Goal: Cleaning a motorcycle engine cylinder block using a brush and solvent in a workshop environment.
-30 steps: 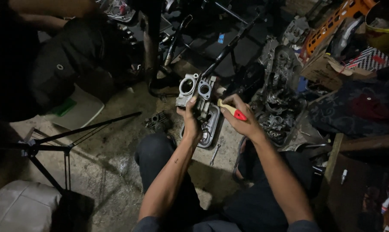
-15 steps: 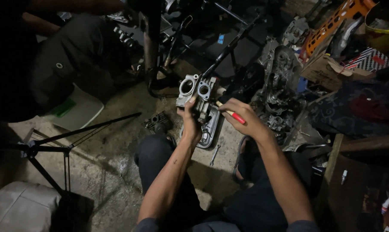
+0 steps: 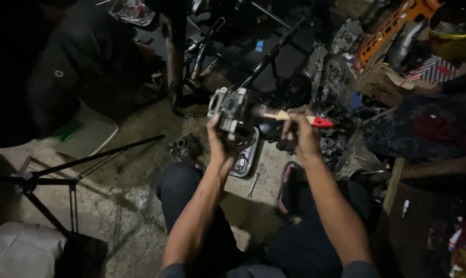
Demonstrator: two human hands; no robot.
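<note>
Engine part (image 3: pixel 232 110) tilted since before; brush (image 3: pixel 294 117) touching; tray (image 3: pixel 247 157), wrench (image 3: pixel 253 185) below.

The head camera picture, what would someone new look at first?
Probably the grey metal engine part held up in the left hand at the middle of the picture. Next, the brush with the red handle in the right hand, its bristle end touching that part. After that, the orange frame at the top right stands out against the dark clutter, and the black tripod stands on the concrete floor at the left.
</note>
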